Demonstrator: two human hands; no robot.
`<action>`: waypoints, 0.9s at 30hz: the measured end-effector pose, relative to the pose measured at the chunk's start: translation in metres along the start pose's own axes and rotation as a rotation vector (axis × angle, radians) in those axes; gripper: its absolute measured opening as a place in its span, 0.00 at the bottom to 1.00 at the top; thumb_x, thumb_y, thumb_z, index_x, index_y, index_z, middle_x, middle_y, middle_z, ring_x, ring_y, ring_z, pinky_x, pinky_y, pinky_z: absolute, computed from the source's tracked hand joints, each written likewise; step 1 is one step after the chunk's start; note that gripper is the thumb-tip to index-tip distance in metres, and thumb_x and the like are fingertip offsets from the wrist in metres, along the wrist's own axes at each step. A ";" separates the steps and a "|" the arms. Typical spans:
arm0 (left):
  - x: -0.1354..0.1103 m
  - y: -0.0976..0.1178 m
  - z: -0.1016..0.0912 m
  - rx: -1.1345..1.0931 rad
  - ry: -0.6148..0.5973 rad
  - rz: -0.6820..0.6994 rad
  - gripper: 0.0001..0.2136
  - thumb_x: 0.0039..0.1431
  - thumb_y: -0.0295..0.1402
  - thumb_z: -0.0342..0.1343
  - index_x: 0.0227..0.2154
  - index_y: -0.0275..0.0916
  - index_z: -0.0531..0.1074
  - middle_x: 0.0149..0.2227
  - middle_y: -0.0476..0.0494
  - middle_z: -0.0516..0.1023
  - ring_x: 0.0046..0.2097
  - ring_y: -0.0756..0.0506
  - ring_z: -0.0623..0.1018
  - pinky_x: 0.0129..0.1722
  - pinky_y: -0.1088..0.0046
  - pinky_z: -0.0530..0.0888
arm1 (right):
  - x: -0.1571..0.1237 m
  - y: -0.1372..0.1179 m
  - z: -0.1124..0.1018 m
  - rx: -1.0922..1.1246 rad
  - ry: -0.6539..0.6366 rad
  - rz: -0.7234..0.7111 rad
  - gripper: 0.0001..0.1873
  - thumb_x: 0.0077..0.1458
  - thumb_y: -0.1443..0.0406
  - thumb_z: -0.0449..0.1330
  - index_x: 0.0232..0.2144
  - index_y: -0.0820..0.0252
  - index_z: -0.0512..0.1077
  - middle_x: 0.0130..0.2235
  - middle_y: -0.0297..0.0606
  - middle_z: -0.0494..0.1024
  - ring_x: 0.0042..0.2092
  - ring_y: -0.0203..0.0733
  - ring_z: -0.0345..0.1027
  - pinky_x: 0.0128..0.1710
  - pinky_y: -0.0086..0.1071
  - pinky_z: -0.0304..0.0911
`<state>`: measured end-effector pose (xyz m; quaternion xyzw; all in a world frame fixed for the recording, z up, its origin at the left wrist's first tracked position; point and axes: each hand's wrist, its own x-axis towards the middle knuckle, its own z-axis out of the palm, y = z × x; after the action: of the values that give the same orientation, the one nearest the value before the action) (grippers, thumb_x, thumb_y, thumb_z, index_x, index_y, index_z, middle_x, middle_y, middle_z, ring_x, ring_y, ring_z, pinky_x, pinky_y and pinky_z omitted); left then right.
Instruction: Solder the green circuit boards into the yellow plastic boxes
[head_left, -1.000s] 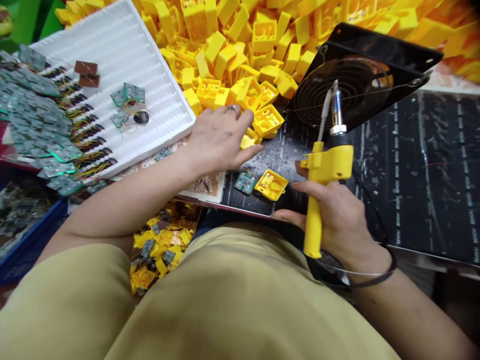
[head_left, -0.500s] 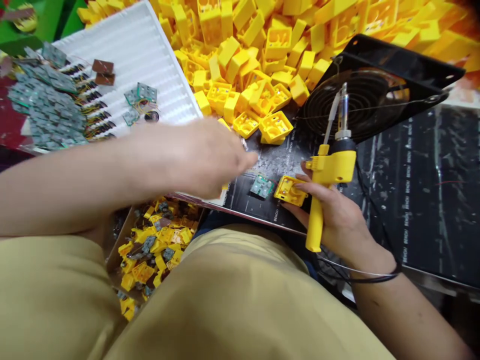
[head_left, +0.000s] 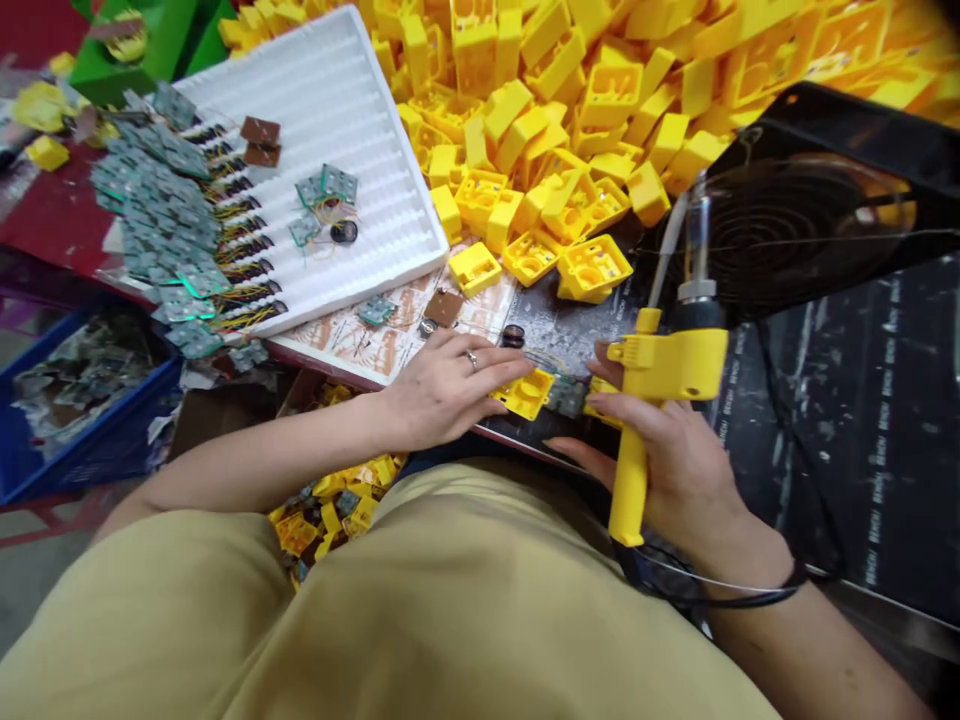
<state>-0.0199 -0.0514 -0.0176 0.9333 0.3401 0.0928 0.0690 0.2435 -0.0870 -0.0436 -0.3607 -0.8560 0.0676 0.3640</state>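
Note:
My left hand (head_left: 442, 385), a ring on one finger, is closed on a yellow plastic case (head_left: 534, 392) at the bench's front edge. In my right hand (head_left: 679, 465) is a yellow soldering gun (head_left: 664, 365), its metal tip pointing away from me. The same hand's thumb and fingers pinch another small yellow case (head_left: 602, 402), mostly covered. Between the two cases lies a small green-grey circuit board (head_left: 568, 396) with thin wires. A round black speaker (head_left: 513, 336) rests just beyond my left fingertips.
A white ridged foam tray (head_left: 360, 215) at left bears piled circuit boards (head_left: 161, 205) with wires. Yellow cases (head_left: 517, 130) heap up at the back. A black fan (head_left: 795, 215) stands at right. Below left are a blue crate (head_left: 45, 450) and a box of yellow parts.
My left hand has come down to the bench edge and now grips a yellow case beside the circuit board. My right hand still holds the soldering gun and its case. The view has shifted left.

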 end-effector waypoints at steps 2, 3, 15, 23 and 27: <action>0.000 -0.001 -0.008 0.014 0.038 -0.037 0.21 0.69 0.43 0.49 0.59 0.41 0.69 0.60 0.37 0.75 0.58 0.40 0.73 0.56 0.59 0.69 | 0.008 -0.005 0.010 -0.010 -0.019 -0.020 0.29 0.58 0.61 0.68 0.58 0.54 0.60 0.43 0.40 0.78 0.45 0.49 0.76 0.50 0.47 0.72; 0.001 -0.006 -0.017 0.035 0.058 -0.083 0.21 0.69 0.44 0.48 0.57 0.41 0.71 0.58 0.36 0.76 0.57 0.39 0.74 0.55 0.58 0.69 | 0.012 -0.007 0.014 -0.027 -0.032 -0.030 0.27 0.60 0.60 0.67 0.57 0.53 0.61 0.42 0.39 0.78 0.44 0.48 0.76 0.50 0.48 0.71; 0.043 -0.057 -0.040 0.286 -0.227 -0.435 0.18 0.61 0.47 0.54 0.40 0.37 0.78 0.38 0.39 0.79 0.44 0.37 0.78 0.41 0.65 0.70 | 0.020 -0.024 0.031 -0.033 -0.086 -0.053 0.21 0.62 0.68 0.62 0.55 0.55 0.63 0.40 0.38 0.78 0.39 0.43 0.74 0.48 0.42 0.72; 0.033 -0.067 -0.058 0.217 -0.454 -0.213 0.11 0.62 0.38 0.54 0.42 0.43 0.78 0.42 0.45 0.80 0.44 0.43 0.78 0.47 0.68 0.70 | 0.025 -0.010 0.027 -0.091 -0.041 -0.014 0.20 0.63 0.66 0.62 0.55 0.57 0.62 0.40 0.40 0.76 0.39 0.44 0.74 0.46 0.41 0.72; 0.032 -0.060 -0.056 0.209 -0.363 -0.269 0.08 0.61 0.32 0.55 0.39 0.41 0.77 0.36 0.46 0.80 0.41 0.43 0.79 0.46 0.65 0.71 | 0.025 -0.007 0.027 -0.096 -0.026 -0.002 0.19 0.62 0.66 0.62 0.54 0.60 0.64 0.40 0.41 0.76 0.38 0.43 0.73 0.45 0.40 0.72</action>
<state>-0.0454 0.0186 0.0291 0.8832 0.4508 -0.1219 0.0439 0.2096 -0.0715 -0.0459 -0.3760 -0.8634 0.0308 0.3350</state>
